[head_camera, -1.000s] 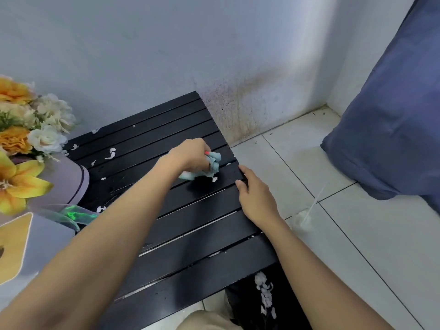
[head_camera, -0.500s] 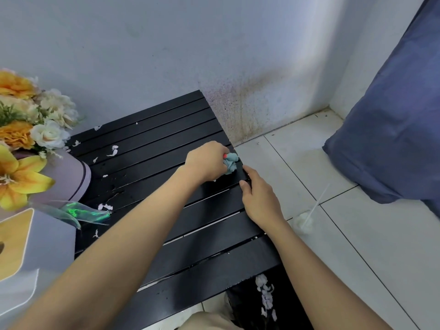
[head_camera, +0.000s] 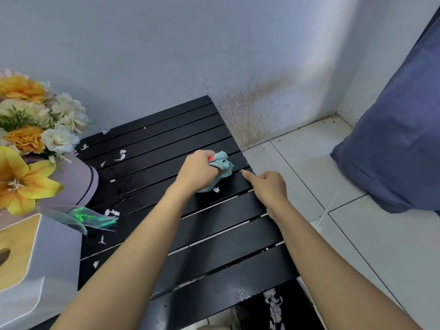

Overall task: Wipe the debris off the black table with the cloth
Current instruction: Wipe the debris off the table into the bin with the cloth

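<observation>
Cloth (head_camera: 222,164) bunched in the left hand (head_camera: 197,171), working at the counter (head_camera: 214,234) edge, with scraps likely to escape.
The left hand grips the blue cloth in a fist just left of the right hand (head_camera: 267,186), whose fingers are curled with one tip at the edge; whether it pinches anything I cannot tell. A white scrap (head_camera: 216,189) lies between the hands, and so small a wad could skip it or push it through the slat gaps. More debris (head_camera: 122,154) sits well left of both hands, near the flower box (head_camera: 78,179), which a wide sweep might knock.
</observation>
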Action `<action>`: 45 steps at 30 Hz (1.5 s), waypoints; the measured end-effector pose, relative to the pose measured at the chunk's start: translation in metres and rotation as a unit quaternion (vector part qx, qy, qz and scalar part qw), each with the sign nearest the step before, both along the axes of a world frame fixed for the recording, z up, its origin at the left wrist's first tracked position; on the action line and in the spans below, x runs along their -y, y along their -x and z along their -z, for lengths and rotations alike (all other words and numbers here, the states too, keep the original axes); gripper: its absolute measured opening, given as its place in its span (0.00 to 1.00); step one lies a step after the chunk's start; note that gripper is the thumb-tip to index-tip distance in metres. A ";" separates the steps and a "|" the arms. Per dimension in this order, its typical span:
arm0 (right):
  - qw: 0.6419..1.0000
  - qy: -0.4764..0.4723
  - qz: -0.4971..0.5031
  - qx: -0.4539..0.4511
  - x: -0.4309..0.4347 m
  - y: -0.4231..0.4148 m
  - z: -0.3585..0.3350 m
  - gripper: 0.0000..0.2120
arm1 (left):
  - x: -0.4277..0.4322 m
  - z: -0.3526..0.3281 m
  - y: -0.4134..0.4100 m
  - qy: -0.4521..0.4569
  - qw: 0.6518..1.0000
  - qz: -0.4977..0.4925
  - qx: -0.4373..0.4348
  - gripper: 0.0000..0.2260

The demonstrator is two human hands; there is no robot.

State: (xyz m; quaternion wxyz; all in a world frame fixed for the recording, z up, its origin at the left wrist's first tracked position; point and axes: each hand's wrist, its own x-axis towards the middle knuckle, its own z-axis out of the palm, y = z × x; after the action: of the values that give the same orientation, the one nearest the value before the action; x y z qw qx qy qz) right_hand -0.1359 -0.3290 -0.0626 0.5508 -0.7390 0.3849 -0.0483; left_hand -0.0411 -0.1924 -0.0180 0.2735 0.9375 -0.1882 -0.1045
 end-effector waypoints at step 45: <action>0.980 -0.076 -0.179 -0.034 0.011 0.047 0.013 0.25 | -0.037 0.028 0.060 -0.076 0.992 -0.071 0.073 0.20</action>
State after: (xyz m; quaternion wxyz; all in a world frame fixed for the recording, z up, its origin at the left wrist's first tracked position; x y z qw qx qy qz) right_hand -0.1834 -0.3399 -0.0752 0.5922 -0.7530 0.2668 0.1057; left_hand -0.1016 -0.1556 -0.0456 0.1937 0.9717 -0.1321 -0.0305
